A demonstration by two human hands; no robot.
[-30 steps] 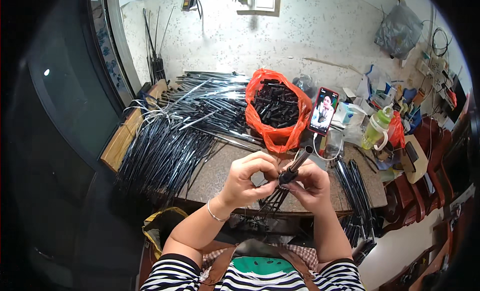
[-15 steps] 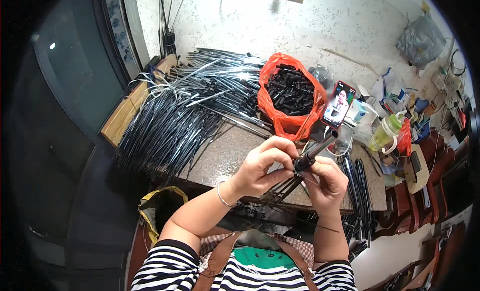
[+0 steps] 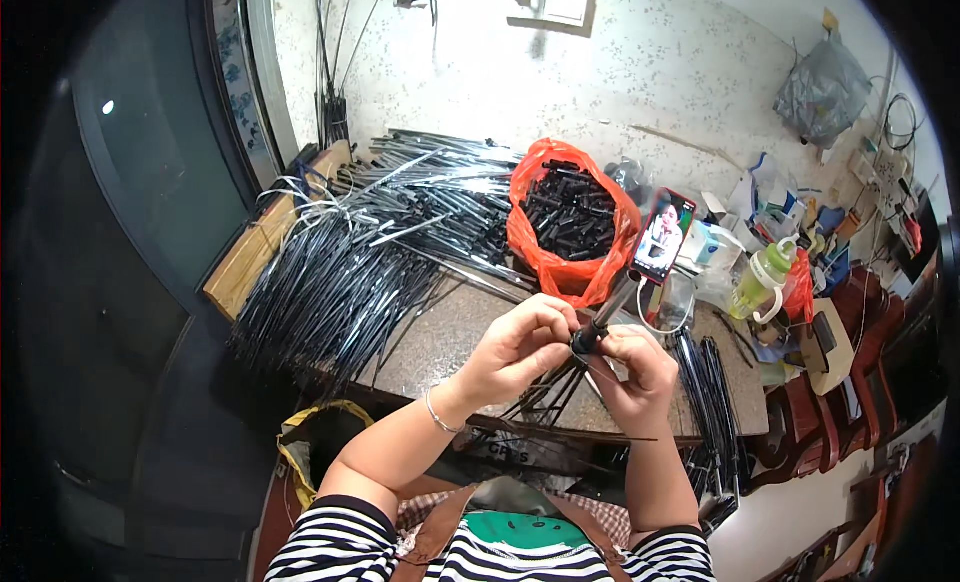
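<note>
Above the near edge of the stone-topped table (image 3: 450, 332), both hands meet over a bundle of thin black rods (image 3: 545, 397). Left hand (image 3: 520, 347): fingers curled together, pinched on a small black cap (image 3: 582, 342) at the end of a dark rod (image 3: 610, 312) that slants up toward the right. Right hand (image 3: 635, 372): fingers closed around the same rod just below the cap, touching the left hand. Behind the hands, an orange plastic bag (image 3: 570, 222) lies open, filled with black caps. Just right of it, a phone (image 3: 665, 235) stands tilted. A large heap of black rods (image 3: 370, 242) covers the table's left side. A green bottle (image 3: 760, 277) stands further right.
</note>
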